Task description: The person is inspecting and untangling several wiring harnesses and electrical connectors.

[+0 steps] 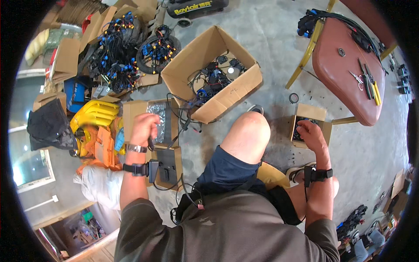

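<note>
My left hand (145, 129) is closed, fingers curled round a black cable (151, 144). It hovers over an opened cardboard box with clear bubble wrap (157, 118) in it. The cable seems to belong to the leads hanging over the edge of the large cardboard box (231, 98). My right hand (312, 135) reaches over the small cardboard box (311, 112) to the right, fingers bent and apart among small dark parts (300, 134). Its fingertips are partly hidden against those parts. Black straps with small devices sit on both wrists.
Wiring harnesses (118, 52) with coloured connectors are heaped at far left. A brown-red padded seat (340, 74) carries scissors (358, 80), pliers (374, 89) and cables. A roll of black tape (293, 98) lies on the floor. Yellow and orange items (98, 113) are piled left.
</note>
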Action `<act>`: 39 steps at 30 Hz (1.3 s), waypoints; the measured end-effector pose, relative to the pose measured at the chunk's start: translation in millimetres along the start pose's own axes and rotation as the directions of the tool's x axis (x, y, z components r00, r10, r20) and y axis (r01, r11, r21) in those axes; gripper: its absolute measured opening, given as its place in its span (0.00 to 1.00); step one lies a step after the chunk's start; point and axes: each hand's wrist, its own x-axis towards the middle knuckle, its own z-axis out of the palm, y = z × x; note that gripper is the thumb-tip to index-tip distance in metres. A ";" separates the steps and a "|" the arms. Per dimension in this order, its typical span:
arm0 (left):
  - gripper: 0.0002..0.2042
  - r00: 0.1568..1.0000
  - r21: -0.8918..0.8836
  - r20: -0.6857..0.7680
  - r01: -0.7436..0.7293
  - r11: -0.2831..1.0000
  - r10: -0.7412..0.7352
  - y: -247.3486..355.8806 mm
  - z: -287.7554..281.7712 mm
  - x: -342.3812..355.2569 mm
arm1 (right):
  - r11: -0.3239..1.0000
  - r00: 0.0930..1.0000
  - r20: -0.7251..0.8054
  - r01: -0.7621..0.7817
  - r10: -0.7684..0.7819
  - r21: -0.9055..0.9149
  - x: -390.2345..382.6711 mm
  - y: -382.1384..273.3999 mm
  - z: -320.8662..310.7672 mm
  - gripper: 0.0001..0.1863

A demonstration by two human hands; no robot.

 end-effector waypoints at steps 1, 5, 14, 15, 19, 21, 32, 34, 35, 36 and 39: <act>0.10 0.995 -0.144 0.029 -0.093 0.985 0.098 7.2 -2.6 0.2 | 1.000 1.000 -0.005 0.005 -0.006 -0.013 0.1 -1.0 -0.5 0.18; 0.10 0.994 -0.072 -0.029 -0.111 0.991 0.109 0.4 12.1 -6.3 | 0.998 0.999 0.023 -0.043 0.044 -0.039 -1.5 -2.0 -1.9 0.18; 0.13 0.906 -0.479 -0.101 -0.407 0.778 0.412 7.4 0.8 -7.7 | 1.000 1.000 -0.016 0.018 -0.018 -0.022 -3.8 -1.8 -1.1 0.17; 0.12 0.926 -0.420 -0.140 -0.377 0.826 0.352 7.7 -0.7 -2.9 | 1.000 1.000 -0.016 0.008 -0.008 -0.018 -4.0 -2.8 -2.5 0.18; 0.10 0.989 -0.043 -0.136 -0.060 0.997 0.054 -12.5 14.7 8.0 | 1.000 1.000 -0.022 0.002 -0.002 0.000 -5.1 -3.0 -7.8 0.19; 0.11 0.999 -0.016 -0.035 0.038 0.999 -0.039 -25.3 26.9 0.7 | 1.000 0.999 -0.039 0.019 -0.018 0.019 -4.7 -3.2 -8.8 0.18; 0.12 0.983 -0.656 0.172 0.069 0.752 0.060 -42.6 126.1 -15.9 | 0.851 0.863 0.002 0.498 -0.505 0.166 -34.9 -161.4 0.7 0.17; 0.09 0.975 -0.782 0.173 0.050 0.621 0.139 -38.0 150.2 -14.7 | 0.768 0.767 0.050 0.641 -0.640 -0.001 -20.4 -198.0 23.1 0.23; 0.10 0.969 -0.808 0.183 0.052 0.587 0.166 -36.1 159.4 -15.3 | 0.804 0.798 0.113 0.594 -0.592 0.018 -16.4 -210.3 39.0 0.26; 0.12 0.979 -0.815 0.162 0.060 0.576 0.127 -35.2 168.2 -16.4 | 0.840 0.824 0.177 0.541 -0.538 0.035 -12.0 -219.1 56.8 0.28; 0.19 0.954 -0.831 0.172 0.007 0.556 0.246 -41.7 176.9 -17.5 | 0.895 0.878 0.175 0.436 -0.446 0.096 3.2 -224.2 93.0 0.32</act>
